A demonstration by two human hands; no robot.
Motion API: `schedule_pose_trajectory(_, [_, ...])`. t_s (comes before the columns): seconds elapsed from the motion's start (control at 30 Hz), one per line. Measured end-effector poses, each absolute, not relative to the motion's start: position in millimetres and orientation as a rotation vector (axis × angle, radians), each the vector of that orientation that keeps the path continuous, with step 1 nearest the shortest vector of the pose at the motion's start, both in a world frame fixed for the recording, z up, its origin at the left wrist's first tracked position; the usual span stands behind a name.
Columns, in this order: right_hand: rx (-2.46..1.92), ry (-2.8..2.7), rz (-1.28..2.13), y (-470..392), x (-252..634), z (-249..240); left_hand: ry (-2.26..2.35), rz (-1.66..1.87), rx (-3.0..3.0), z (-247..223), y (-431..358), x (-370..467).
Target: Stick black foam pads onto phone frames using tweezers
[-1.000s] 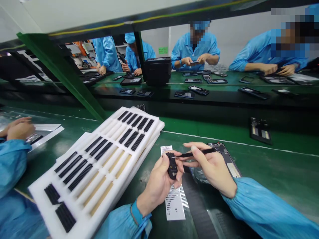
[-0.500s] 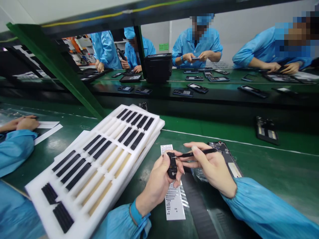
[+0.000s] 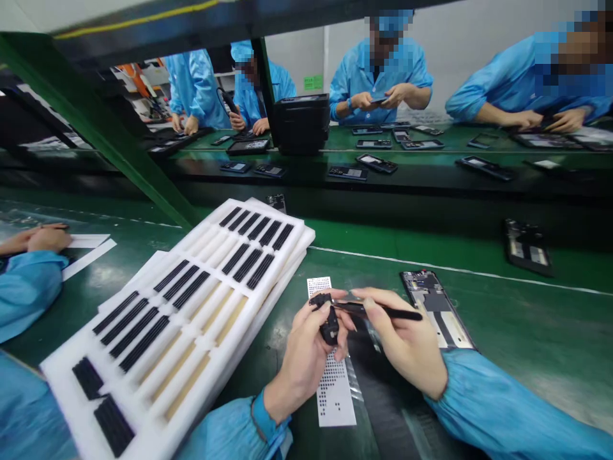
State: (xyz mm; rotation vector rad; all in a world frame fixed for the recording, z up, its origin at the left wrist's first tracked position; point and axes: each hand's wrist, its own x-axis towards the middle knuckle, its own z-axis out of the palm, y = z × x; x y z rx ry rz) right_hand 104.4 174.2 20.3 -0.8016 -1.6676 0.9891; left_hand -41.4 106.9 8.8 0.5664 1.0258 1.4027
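In the last half second I see the tweezers (image 3: 405, 314) swing: their back end, which pointed to about three o'clock, now dips slightly toward four. A dark bit now juts toward ten o'clock from the top of the black part (image 3: 329, 326); whether it is separate I can't tell. I read this as close work on the part's upper end, still under way. The part sits in my left hand (image 3: 304, 358), thumb and fingers curled closely round it, above the punched sheet (image 3: 335, 396). My right hand (image 3: 409, 345) pinches the tweezers, tips at the part's top; their gap is too small to judge.

I count one part, one pair of tweezers and one sheet. Just beyond my right hand, at two o'clock, one open phone (image 3: 433, 300) shows more of itself than it did. At nine o'clock, the top foam tray (image 3: 64, 390) bears eighteen black bundles (image 3: 115, 427).
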Motion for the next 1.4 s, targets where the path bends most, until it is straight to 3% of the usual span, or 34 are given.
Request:
schedule_pose_trajectory(0.07, [-0.820, -1.573, 0.736, 203.5, 117.1, 36.5, 1.155, 1.413, 0.618, 7.0, 107.5, -43.8])
schedule_pose_trajectory(0.13, [-0.889, -1.360, 0.726, 246.3, 133.6, 45.8, 1.339, 1.414, 0.702, 2.1, 109.7, -48.3])
schedule_pose_trajectory(0.3, [-1.141, -1.449, 1.357, 320.8, 159.7, 5.7, 1.766, 1.224, 1.197, -19.9, 126.1, -51.5])
schedule_pose_trajectory(0.43, [-1.129, -1.575, 1.587, 320.4, 160.6, -29.4, 1.839, 0.877, 1.800, -30.3, 147.5, -36.2])
schedule_pose_trajectory(0.63, [-1.079, -1.689, 1.681, 322.2, 167.4, -31.2, 1.842, 0.384, 2.386, -33.2, 172.3, -14.1])
schedule_pose_trajectory(0.9, [-1.004, -1.844, 1.662, 323.4, 172.3, -34.5, 1.890, 0.167, 2.678, -39.8, 174.9, -16.3])
schedule_pose_trajectory(1.1, [-0.987, -1.869, 1.663, 324.3, 174.4, -34.8, 1.868, 0.175, 2.601, -40.1, 177.7, -16.7])
schedule_pose_trajectory(1.4, [-0.843, -1.625, 1.696, 313.7, 175.9, -16.9, 1.759, 0.748, 1.632, -8.6, 167.9, -16.0])
